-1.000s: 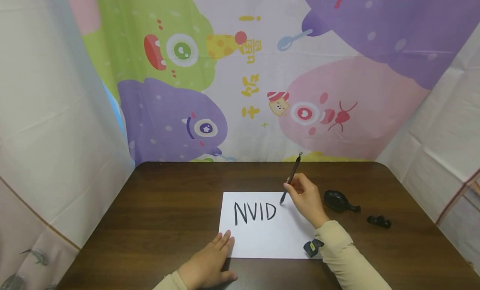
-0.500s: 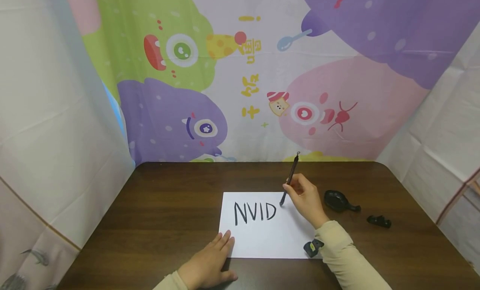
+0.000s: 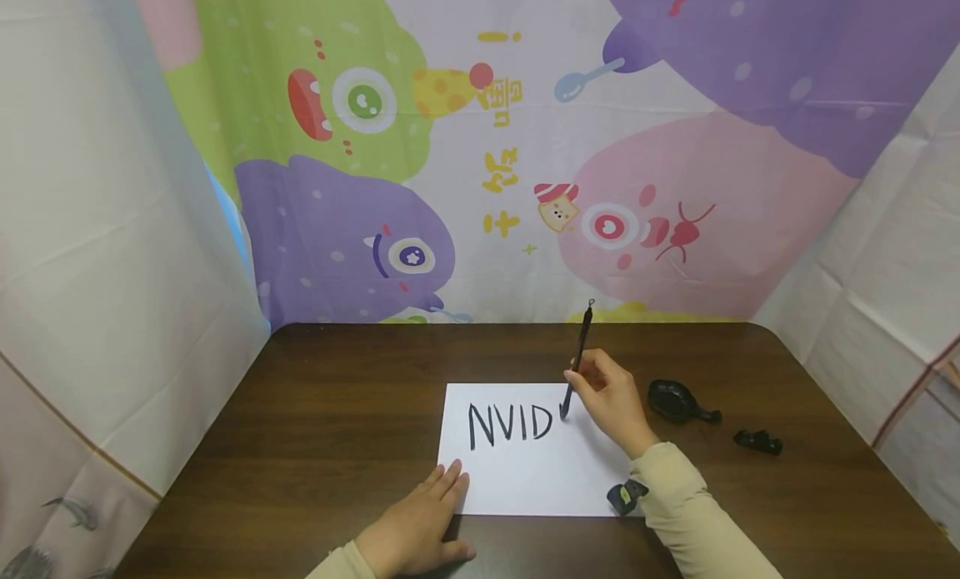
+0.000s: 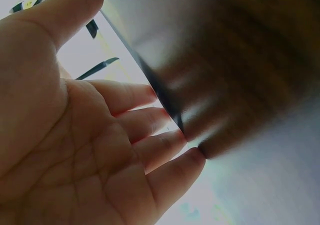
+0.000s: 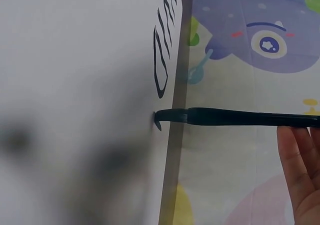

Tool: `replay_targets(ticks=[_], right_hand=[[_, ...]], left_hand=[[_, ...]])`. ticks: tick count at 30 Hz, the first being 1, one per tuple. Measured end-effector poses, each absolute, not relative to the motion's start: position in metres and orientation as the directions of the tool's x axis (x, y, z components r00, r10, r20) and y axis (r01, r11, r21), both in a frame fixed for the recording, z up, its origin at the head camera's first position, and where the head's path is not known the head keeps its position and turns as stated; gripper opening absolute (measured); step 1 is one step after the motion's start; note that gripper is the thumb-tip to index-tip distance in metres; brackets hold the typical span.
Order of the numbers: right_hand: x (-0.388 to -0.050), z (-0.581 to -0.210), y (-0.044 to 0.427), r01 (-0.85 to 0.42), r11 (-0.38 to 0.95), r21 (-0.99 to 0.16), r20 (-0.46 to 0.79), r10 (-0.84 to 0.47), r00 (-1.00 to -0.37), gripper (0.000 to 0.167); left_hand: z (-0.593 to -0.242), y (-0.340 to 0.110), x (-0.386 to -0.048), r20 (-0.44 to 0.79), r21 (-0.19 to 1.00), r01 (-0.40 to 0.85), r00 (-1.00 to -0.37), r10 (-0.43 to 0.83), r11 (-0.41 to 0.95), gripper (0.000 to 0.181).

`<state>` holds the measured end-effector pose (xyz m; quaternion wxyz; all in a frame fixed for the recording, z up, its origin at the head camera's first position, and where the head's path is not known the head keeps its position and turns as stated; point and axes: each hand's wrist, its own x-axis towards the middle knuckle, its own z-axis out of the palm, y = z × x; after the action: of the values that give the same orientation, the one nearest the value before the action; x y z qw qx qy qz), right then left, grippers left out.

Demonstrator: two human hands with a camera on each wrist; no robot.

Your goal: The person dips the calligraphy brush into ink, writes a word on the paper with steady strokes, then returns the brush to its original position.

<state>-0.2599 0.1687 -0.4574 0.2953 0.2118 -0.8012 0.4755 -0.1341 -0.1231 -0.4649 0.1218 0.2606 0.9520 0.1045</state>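
My right hand (image 3: 611, 396) pinches a dark brush (image 3: 581, 346) with a small loop at its top end. In the right wrist view the tip of the brush (image 5: 225, 117) is bent against the white paper (image 5: 90, 45), beside a short fresh stroke. The black letters "NVID" (image 3: 510, 423) stand on the upper part of the sheet (image 3: 536, 479), left of the brush. My left hand (image 3: 420, 512) lies with straight fingers on the sheet's lower left edge and the table. Its palm and fingertips (image 4: 175, 172) show in the left wrist view.
A black dish with a handle (image 3: 678, 401) lies right of the paper on the brown wooden table (image 3: 330, 429). Further right is a small black brush rest-like piece (image 3: 758, 441). A wrist-worn device (image 3: 626, 496) sits by my right sleeve. A printed curtain (image 3: 480, 279) hangs behind.
My right hand has drawn the brush slightly down the sheet, making a short stroke right of the "D". The brush's top end has shifted a little left. My left hand stays put.
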Motion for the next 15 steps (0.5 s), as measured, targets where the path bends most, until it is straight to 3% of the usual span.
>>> replay_targets(ticks=[15], right_hand=[[-0.2567,-0.4578,0.1698,-0.601,0.480,-0.639,0.658,-0.064,-0.751,0.019]], left_hand=[[-0.4641,-0.1232,-0.1342,-0.183,0.265,0.469,-0.834,0.521,0.843,0.087]])
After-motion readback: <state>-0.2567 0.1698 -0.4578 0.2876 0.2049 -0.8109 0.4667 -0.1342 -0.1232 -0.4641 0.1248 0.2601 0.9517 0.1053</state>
